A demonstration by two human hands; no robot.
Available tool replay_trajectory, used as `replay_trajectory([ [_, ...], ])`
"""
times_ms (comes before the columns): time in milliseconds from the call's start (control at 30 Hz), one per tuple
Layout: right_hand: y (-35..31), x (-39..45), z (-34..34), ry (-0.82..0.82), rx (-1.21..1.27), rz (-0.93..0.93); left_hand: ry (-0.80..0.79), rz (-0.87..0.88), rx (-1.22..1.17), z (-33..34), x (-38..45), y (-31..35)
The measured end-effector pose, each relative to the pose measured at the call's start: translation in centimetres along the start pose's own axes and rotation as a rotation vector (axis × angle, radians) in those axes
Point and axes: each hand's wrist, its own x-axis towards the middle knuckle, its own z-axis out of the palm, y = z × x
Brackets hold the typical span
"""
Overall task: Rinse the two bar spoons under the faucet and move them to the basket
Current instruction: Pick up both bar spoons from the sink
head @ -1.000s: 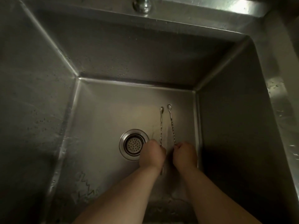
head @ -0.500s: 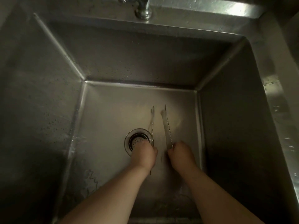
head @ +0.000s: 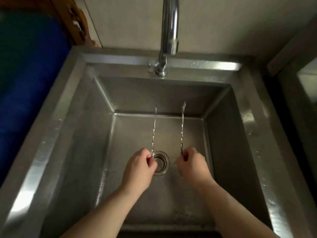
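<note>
Each hand holds one thin twisted-stem bar spoon over the steel sink (head: 68,143). My left hand (head: 139,169) pinches the lower end of the left bar spoon (head: 153,129), which points away from me toward the back wall. My right hand (head: 193,164) grips the right bar spoon (head: 181,129) the same way, its small bowl uppermost. The two spoons stand roughly parallel and apart. The chrome faucet (head: 169,31) rises at the back, its spout above and between the spoons. No water stream is visible. No basket is in view.
A round drain strainer (head: 162,163) sits in the sink floor between my hands. A blue object (head: 30,83) stands left of the sink. A steel surface (head: 307,86) lies at the right edge. A pale wall backs the faucet.
Both hands have lifted the spoons off the sink floor and moved them apart. The view has tilted up, bringing the faucet and wall into sight.
</note>
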Motion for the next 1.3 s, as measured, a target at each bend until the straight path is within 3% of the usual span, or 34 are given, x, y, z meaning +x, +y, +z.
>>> replay_trajectory([
  [233,-8.1,-8.6,-9.2,0.200,0.163,-0.133,0.137,0.121,-0.108,-12.5,-1.5,8.8],
  [433,-14.3,-16.1,-18.2,0.417,0.219,-0.265,0.191,0.329,-0.190,-22.2,-4.3,17.4],
  [667,-16.9,-24.3,-29.8,0.667,0.281,-0.382,0.226,0.536,-0.291,-27.9,-7.7,29.4],
  [800,-13.7,-26.4,-35.3,0.752,0.264,-0.315,0.141,0.635,-0.377,-25.4,-8.7,35.7],
  [1000,-3.9,-26.5,-41.4,0.826,0.294,-0.076,-0.157,0.676,-0.464,-14.7,-11.3,43.1],
  [1133,3.9,-24.7,-43.3,0.846,0.250,0.068,-0.419,0.554,-0.454,-5.8,-12.9,46.3],
  [1300,11.5,-21.8,-42.9,0.795,0.239,0.236,-0.544,0.395,-0.355,3.0,-14.2,47.7],
])
